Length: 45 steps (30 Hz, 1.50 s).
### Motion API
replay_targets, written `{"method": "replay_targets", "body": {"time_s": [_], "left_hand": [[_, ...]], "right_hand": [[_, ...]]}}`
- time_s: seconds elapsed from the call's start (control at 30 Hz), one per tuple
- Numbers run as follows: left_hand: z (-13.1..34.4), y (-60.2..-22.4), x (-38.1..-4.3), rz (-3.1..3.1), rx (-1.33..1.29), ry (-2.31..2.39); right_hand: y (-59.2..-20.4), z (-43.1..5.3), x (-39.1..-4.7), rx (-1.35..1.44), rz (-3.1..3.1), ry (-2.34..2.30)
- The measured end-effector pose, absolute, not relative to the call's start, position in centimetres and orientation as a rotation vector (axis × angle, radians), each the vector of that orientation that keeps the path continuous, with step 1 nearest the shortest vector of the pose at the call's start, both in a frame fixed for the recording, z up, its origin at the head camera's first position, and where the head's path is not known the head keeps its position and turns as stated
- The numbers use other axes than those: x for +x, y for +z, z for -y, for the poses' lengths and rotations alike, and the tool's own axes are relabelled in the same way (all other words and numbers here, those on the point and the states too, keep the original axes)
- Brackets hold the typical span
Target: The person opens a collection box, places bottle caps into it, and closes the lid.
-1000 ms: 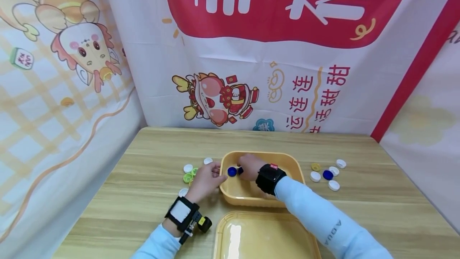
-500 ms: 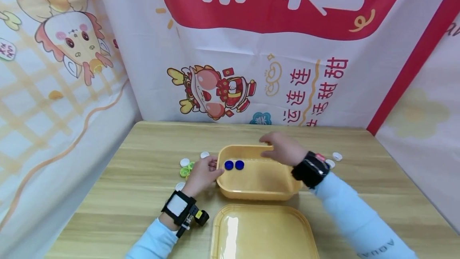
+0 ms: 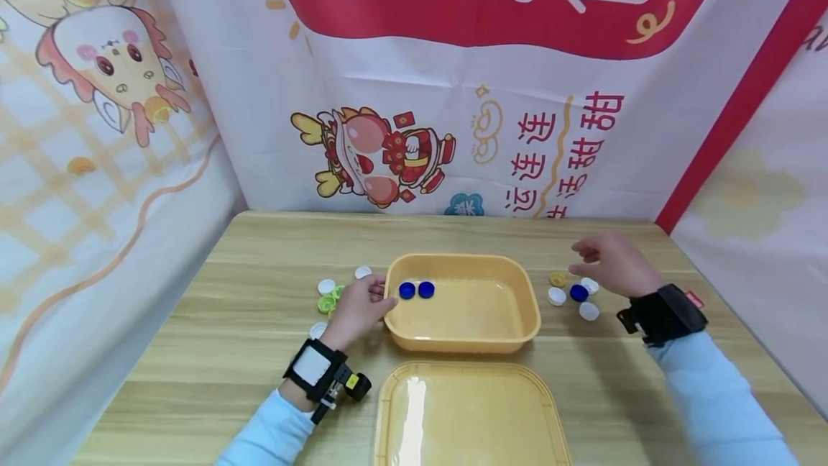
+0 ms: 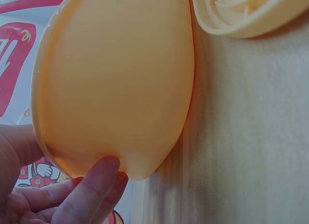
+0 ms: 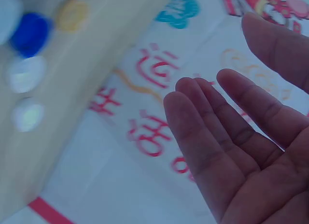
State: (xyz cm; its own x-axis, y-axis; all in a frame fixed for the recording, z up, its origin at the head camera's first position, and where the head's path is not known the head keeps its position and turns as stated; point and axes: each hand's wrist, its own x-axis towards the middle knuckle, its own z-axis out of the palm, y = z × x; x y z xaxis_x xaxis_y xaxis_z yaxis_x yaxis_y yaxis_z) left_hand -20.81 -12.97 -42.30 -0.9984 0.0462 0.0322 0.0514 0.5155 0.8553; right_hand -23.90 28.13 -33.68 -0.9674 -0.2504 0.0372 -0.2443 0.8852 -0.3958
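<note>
A yellow-orange plastic box (image 3: 462, 336) stands on the table with two blue bottle caps (image 3: 426, 290) inside, near its left end. My left hand (image 3: 358, 310) grips the box's left end, thumb over the rim and fingers against the outer wall. The left wrist view shows those fingertips (image 4: 107, 167) pressed to the wall. My right hand (image 3: 614, 265) hovers above the right part of the table, holding nothing, fingers extended in the right wrist view. Just left of and below it lie loose caps: a blue cap (image 3: 578, 293), a yellow cap (image 3: 558, 280) and several white caps (image 3: 589, 311).
Left of the box, more caps lie by the left hand, including green caps (image 3: 326, 303) and a white cap (image 3: 318, 330). A shiny yellow lid (image 3: 472, 416) rests in front of the box. A printed cloth (image 3: 388, 56) hangs behind the wooden table (image 3: 194, 380).
My right hand has let go of the second blue cap inside the box, risen and moved right, over the loose caps. The left hand keeps its grip on the box.
</note>
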Motion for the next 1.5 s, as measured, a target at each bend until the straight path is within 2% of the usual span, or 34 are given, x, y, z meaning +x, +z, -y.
{"method": "replay_targets", "body": {"time_s": [0.27,0.47,0.83,1.5], "left_hand": [[13.2,-42.0,-20.8,2.739,-0.078,-1.517],[13.2,-41.9,-20.9,2.725,-0.099,-1.516],[12.9,-42.0,-21.1,2.739,-0.092,-1.520],[13.1,-42.2,-21.2,2.763,-0.073,-1.482]], "right_hand": [[-36.9,-30.3,-23.1,-0.218,-2.967,-0.603],[-38.5,-31.5,-22.7,-0.199,-2.952,-0.574],[-41.0,-31.5,-22.6,0.044,-2.860,-0.586],[-41.6,-30.2,-22.5,0.057,-2.854,-0.513]]}}
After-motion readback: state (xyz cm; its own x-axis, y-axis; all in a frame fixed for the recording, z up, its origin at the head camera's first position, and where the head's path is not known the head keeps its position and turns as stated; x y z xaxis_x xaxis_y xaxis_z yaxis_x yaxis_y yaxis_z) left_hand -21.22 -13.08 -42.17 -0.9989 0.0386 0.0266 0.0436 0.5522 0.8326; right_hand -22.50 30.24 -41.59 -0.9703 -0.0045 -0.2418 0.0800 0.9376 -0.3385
